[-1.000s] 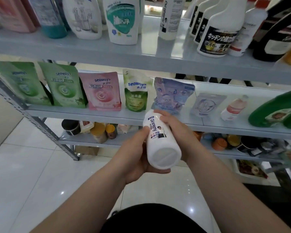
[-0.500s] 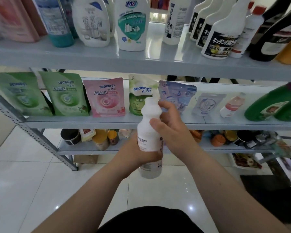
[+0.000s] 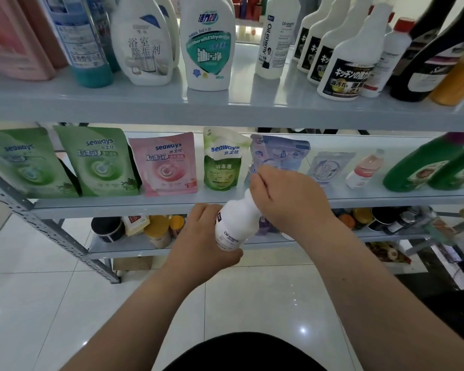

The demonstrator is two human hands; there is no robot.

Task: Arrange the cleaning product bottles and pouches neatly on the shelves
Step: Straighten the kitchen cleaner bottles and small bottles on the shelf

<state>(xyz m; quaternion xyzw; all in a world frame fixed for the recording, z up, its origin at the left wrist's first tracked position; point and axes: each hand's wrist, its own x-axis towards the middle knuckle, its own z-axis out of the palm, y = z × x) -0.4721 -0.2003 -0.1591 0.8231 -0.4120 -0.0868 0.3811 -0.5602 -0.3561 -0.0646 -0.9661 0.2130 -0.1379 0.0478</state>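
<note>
— So where's the white bottle (image 3: 232,226)?
— Centre frame, upright before the middle shelf (image 3: 386,198). Left hand (image 3: 201,242) wraps its base; right hand (image 3: 284,199) closes over its neck.

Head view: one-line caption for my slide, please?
Both hands hold a white plastic Oil enemy bottle before grey metal shelves: left hand grips its base, right hand covers its top.

Smooth, matt white plastic on the Oil enemy bottle (image 3: 235,223). Glossy film on the seaways pouches (image 3: 169,164), apparently plastic. Painted metal shelf (image 3: 225,108); polished floor tiles (image 3: 51,303).
</note>
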